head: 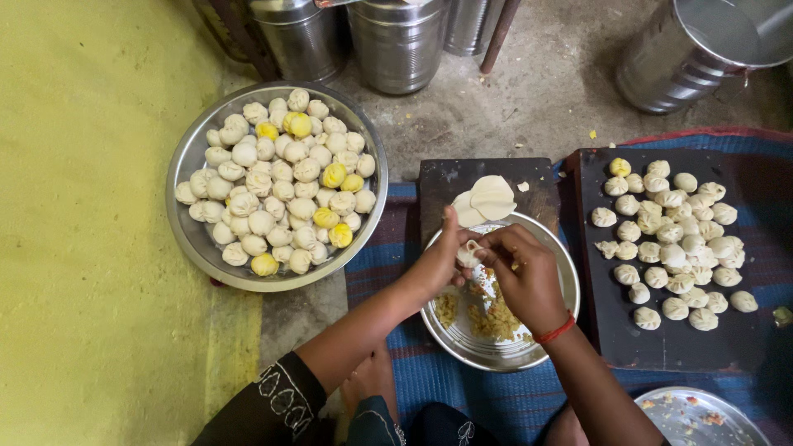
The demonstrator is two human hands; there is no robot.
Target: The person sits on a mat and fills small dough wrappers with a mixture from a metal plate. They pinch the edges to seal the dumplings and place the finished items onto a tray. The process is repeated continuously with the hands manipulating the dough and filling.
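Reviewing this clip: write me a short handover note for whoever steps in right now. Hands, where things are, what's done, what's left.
Left hand and right hand: both pinch one small white dough dumpling over the round steel filling bowl.
Yellowish crumbly filling: a little remains in that bowl.
Flat dough wrappers: a few on the dark board behind the bowl.
Done: large steel pan at left full of dumplings; dark flat tray at right partly covered.
Left: close this dumpling.

Floor around me: yellow-green surface (91, 248) at left, bare grey concrete (537, 91) far, blue striped mat (462, 388) near; steel canisters (396, 37) far.
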